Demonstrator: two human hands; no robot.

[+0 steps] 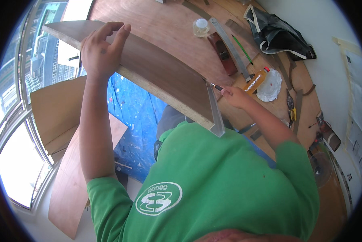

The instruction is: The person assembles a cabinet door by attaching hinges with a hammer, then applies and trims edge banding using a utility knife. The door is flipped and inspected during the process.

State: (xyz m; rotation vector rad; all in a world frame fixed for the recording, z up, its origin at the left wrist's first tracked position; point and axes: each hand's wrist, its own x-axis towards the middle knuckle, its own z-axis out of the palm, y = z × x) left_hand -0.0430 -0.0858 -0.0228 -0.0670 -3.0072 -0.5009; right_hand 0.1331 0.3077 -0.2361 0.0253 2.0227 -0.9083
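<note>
A long brown wood-faced board (pixel 165 68) with a pale raw edge slants across the view in front of my body. Near its far left end, my left hand (pixel 103 50) grips it with fingers curled over the face. Along the board's near right end runs a thin grey-white strip (pixel 216 111), its lower end projecting past the corner. My right hand (pixel 234 97) is closed round a slim tool (pixel 217 87) with a dark handle and a thin metal tip. That tip meets the board's corner by the top of the strip; the tool's exact kind is unclear.
On the wooden worktable (pixel 148 20) are a lidded jar (pixel 200 27), a red-brown hand plane (pixel 222 53), a metal bar (pixel 230 50), a green pencil (pixel 242 49), an orange bottle (pixel 255 81) and a black bag (pixel 276 32). Blue sheeting (pixel 134 105) and cardboard (pixel 56 113) lie left.
</note>
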